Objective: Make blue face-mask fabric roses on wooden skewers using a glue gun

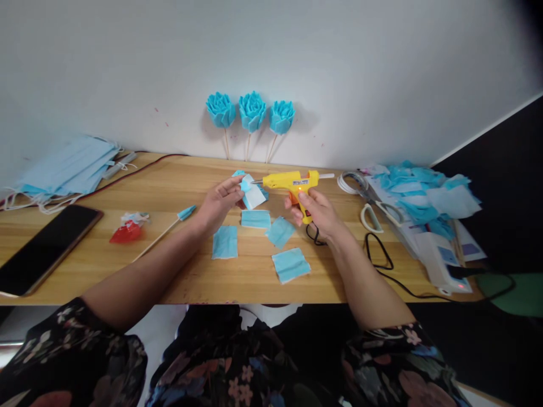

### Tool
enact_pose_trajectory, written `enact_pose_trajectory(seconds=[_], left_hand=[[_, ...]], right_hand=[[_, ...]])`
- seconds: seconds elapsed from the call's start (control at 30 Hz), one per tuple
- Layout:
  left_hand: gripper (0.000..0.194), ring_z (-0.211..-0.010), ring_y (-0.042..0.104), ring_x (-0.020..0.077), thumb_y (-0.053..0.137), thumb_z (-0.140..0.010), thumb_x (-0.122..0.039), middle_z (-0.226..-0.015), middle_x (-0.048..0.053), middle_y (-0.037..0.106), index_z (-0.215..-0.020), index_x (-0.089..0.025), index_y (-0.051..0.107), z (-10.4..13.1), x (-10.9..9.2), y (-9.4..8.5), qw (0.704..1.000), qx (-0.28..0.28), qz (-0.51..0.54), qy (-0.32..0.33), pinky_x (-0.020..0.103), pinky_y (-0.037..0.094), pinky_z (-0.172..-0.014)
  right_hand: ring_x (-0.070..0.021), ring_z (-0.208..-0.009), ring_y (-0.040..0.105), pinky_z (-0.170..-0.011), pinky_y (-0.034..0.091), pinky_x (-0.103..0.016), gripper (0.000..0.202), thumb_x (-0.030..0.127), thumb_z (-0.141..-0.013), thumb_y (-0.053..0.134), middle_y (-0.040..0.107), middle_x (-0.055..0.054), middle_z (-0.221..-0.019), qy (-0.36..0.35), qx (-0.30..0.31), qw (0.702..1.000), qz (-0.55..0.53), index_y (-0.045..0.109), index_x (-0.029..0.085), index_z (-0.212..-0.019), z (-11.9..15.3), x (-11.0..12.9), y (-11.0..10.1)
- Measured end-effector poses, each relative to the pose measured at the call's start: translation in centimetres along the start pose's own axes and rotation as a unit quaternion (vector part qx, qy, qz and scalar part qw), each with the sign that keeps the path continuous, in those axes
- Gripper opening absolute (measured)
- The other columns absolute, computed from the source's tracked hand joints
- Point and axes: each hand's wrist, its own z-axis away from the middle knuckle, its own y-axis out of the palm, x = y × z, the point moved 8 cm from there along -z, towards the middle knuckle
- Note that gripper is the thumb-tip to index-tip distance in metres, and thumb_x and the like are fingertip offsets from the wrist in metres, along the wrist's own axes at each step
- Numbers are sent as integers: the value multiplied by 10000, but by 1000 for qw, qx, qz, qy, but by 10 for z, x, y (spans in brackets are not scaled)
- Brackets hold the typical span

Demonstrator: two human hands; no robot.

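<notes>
My right hand (316,210) is wrapped round the grip of a yellow glue gun (288,181), with a white glue stick (326,176) poking out of its back. The nozzle points left and meets a small blue-and-white fabric piece (254,195). Between thumb and fingers, my left hand (220,203) pinches that piece at its left edge. Below it on the table lie several cut blue fabric squares (224,243). A thin wooden stick with a blue wrapped tip (186,213) rests beneath my left forearm.
Three blue fabric flowers (252,113) on sticks lean against the wall. Face masks (72,167) and a phone (48,249) lie left, near a red object (126,232). At right are scissors (371,219), tape (353,183), blue scraps (418,192), a power strip (441,263) and a black cord (399,288).
</notes>
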Motion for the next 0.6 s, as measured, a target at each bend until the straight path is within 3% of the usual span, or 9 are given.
enact_pose_trajectory(seconds=[0.3,0.6], left_hand=[[273,-697,645,146,791,-788,-306,-838,38,727,-1029,-180,767,-2,4,-5,999,-14,22,20,281,488,-664],[264,-669,630,137,793,-778,-291,-820,30,728,-1017,-181,777,-3,4,-6,999,-20,19,17,283,482,-669]], right_hand=[[-64,-553,441,-442,465,-196,417,597,-850,706,646,-20,-843,5,11,1000,9,626,188,-857,0,-2,1],[-62,-547,454,-445,460,-204,426,600,-868,684,623,-17,-825,-8,20,1000,23,634,178,-847,-1,0,2]])
